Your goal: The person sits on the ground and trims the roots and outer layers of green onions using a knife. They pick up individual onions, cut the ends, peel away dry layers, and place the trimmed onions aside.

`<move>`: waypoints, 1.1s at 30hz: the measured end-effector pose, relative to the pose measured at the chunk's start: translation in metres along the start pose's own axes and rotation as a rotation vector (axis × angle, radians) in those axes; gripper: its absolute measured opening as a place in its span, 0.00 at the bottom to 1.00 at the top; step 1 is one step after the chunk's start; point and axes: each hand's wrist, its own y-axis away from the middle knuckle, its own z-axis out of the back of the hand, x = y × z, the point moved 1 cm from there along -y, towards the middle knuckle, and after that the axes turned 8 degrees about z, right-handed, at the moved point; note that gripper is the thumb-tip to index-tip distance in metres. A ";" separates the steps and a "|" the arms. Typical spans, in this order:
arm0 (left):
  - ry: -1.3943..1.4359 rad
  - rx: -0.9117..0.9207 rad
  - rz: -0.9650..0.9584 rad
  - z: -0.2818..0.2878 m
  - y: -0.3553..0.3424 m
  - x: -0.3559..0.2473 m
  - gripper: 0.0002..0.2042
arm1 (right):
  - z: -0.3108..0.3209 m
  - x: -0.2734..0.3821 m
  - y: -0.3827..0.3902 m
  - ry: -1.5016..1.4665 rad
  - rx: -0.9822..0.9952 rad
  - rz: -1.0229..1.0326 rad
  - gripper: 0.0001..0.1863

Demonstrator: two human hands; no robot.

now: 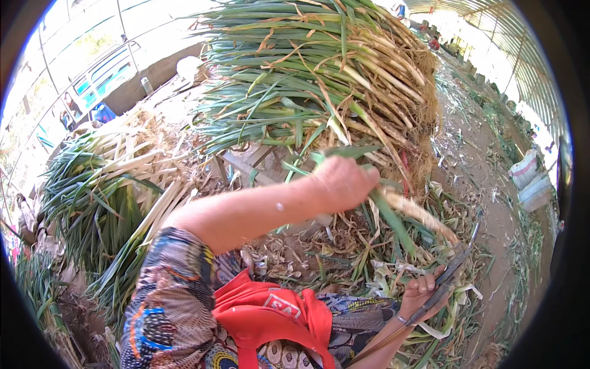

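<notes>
My left hand (344, 184) is closed around a long green onion (424, 215) in front of the big pile. The onion's pale shank slants down to the right, ending in a brownish root end. In my right hand (424, 295) is a long, dark, shear-like tool (452, 270), its thin tip pointing up and right. The root end lies close to the tool's jaws; whether they touch, I cannot tell. A large stack of untrimmed green onions (319, 67) rises just beyond my left hand, leaves to the left and roots to the right.
Paler, cleaned green onions (110, 203) lie heaped at the left. Leaf and skin scraps (344, 258) cover the ground around me. A dirt path (467, 166) runs along the right, with white sacks (531, 181) beside it. A red apron (270, 313) covers my lap.
</notes>
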 end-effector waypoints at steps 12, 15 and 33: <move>0.486 0.420 0.637 -0.141 0.111 0.109 0.26 | -0.006 -0.070 0.006 0.940 -0.334 -0.499 0.24; 0.886 0.589 0.700 -0.207 0.149 0.104 0.27 | -0.056 -0.106 0.038 1.361 0.055 -0.848 0.18; 1.148 0.221 0.744 -0.240 0.203 0.074 0.45 | -0.083 -0.188 0.054 1.906 0.636 -0.838 0.19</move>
